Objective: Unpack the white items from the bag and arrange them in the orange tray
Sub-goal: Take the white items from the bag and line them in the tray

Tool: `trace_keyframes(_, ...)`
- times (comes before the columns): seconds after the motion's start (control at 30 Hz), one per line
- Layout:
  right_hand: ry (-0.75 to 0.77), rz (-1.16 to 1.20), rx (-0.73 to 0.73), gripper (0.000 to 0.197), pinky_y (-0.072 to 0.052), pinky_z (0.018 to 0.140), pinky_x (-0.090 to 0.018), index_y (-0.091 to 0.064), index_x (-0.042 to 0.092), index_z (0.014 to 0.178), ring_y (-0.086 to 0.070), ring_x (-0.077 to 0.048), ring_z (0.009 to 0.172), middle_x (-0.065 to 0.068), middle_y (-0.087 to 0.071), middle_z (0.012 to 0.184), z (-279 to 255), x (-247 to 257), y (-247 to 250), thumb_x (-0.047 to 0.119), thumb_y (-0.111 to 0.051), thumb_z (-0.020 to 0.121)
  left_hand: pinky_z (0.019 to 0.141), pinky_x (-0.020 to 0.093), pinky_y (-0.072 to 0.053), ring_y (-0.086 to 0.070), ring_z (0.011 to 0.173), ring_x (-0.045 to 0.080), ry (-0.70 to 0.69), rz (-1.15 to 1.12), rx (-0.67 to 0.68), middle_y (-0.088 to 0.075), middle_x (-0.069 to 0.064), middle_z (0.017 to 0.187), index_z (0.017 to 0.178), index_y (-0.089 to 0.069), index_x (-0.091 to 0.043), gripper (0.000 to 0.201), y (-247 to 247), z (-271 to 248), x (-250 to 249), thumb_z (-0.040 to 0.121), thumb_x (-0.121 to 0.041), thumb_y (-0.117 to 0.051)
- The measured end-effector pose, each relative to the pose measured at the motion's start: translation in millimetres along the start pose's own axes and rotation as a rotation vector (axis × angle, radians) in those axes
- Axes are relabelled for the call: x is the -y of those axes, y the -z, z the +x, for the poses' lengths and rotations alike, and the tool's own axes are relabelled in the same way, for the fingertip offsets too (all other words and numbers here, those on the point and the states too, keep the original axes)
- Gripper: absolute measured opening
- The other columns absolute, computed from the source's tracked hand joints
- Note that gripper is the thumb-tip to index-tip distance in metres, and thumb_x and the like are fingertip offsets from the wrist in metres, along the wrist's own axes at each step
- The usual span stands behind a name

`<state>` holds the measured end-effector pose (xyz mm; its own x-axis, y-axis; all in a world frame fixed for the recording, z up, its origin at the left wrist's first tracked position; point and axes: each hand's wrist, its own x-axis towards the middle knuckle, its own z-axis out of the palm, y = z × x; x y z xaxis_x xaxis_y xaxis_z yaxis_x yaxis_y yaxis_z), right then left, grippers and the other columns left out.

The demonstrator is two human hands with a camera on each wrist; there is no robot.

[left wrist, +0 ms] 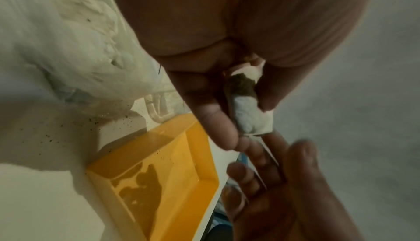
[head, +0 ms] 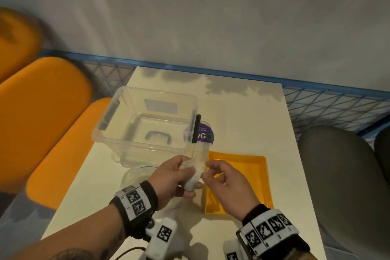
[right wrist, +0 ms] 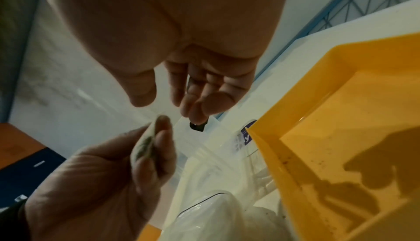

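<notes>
My left hand [head: 186,177] pinches a small white sachet [head: 191,182] between thumb and fingers, just left of the orange tray [head: 242,188]. The left wrist view shows the sachet [left wrist: 250,119] with a brown patch at its top, held above the tray's [left wrist: 159,182] edge. My right hand [head: 207,171] hovers close to the sachet's right side, fingers loosely curled. In the right wrist view its thumb and fingers [right wrist: 195,108] stand apart with nothing plainly between them. A crumpled clear plastic bag [head: 137,175] lies under my left wrist. The tray holds nothing.
A clear plastic box [head: 105,133] with black clasps stands behind the hands on the white table [head: 242,112], a purple round label [head: 205,136] beside it. Orange seats [head: 42,112] are to the left, a grey seat [head: 337,175] to the right, blue mesh fencing [head: 316,107] behind.
</notes>
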<state>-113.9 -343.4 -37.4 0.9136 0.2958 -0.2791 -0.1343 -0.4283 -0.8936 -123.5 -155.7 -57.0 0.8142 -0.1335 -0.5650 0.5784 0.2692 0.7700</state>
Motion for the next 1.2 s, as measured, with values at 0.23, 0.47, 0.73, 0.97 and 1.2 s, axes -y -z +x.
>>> trace_keyframes(0.23, -0.011, -0.091, -0.082, 0.006, -0.046, 0.061, -0.017, -0.070, 0.026, 0.083, -0.064, -0.006, 0.066, 0.007, -0.069, 0.076, 22, -9, 5, 0.027, -0.069, 0.089, 0.062, 0.035, -0.058, -0.071, 0.078, 0.028, -0.002, 0.099, -0.074, -0.071, 0.015, 0.087, 0.099, -0.063, -0.010, 0.025, -15, 16, 8, 0.081, -0.012, -0.080)
trace_keyframes(0.47, -0.066, -0.122, -0.063, 0.004, -0.057, 0.069, -0.028, -0.070, 0.030, 0.091, -0.067, -0.010, 0.074, 0.006, -0.071, 0.081, 27, -24, 14, 0.032, -0.071, 0.087, 0.070, 0.036, -0.058, -0.072, 0.077, 0.025, -0.024, 0.219, -0.050, -0.072, 0.014, 0.087, 0.095, -0.068, -0.011, 0.014, -15, 28, 17, 0.084, -0.009, -0.077)
trace_keyframes(0.73, -0.199, -0.336, -0.040, 0.003, -0.054, 0.072, -0.029, -0.064, 0.030, 0.088, -0.065, -0.012, 0.079, 0.008, -0.068, 0.086, 48, -57, 33, 0.030, -0.062, 0.091, 0.077, 0.046, -0.062, -0.069, 0.078, 0.021, 0.013, 0.609, -0.203, -0.070, 0.004, 0.086, 0.097, -0.063, -0.024, 0.022, -21, 56, 31, 0.083, -0.036, -0.073)
trace_keyframes(0.97, -0.256, -0.650, 0.176, 0.002, -0.057, 0.077, -0.037, -0.062, 0.029, 0.090, -0.063, -0.016, 0.082, 0.004, -0.066, 0.090, 73, -68, 19, 0.031, -0.061, 0.089, 0.091, 0.031, -0.054, -0.063, 0.108, 0.020, 0.050, 0.902, -0.261, -0.065, 0.001, 0.123, 0.126, -0.060, -0.032, 0.049, -31, 72, 39, 0.080, -0.037, -0.075)
trace_keyframes(1.2, -0.230, -0.638, -0.032, 0.009, -0.054, 0.078, -0.032, -0.069, 0.031, 0.093, -0.061, -0.015, 0.088, 0.006, -0.064, 0.099, 101, -68, 10, 0.038, -0.066, 0.089, 0.092, 0.035, -0.055, -0.062, 0.105, 0.020, 0.094, 0.920, -0.228, -0.063, -0.001, 0.115, 0.121, -0.063, -0.032, 0.045, -27, 69, 44, 0.079, -0.039, -0.077)
